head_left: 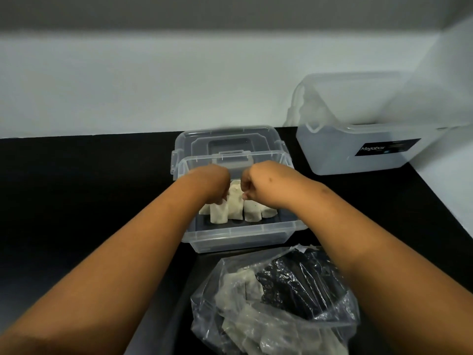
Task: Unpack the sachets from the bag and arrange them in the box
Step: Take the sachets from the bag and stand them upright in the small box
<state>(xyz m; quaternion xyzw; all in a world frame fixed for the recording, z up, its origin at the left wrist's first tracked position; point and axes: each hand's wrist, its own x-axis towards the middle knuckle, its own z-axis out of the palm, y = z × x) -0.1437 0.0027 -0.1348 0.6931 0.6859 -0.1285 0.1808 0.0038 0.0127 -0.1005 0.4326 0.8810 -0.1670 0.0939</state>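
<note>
While a row of pale sachets is being set upright in the box, one is being pinched at its top edge by the left hand and right hand (they look light, soft, easily crumpled).

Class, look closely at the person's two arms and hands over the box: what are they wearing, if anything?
Nothing shows on either. The left hand and right hand are bare, with no gloves, and both forearms are uncovered down to the frame's edge, with no sleeves in view. No watch, bracelet or ring is visible, though the fingers are mostly hidden.
</note>
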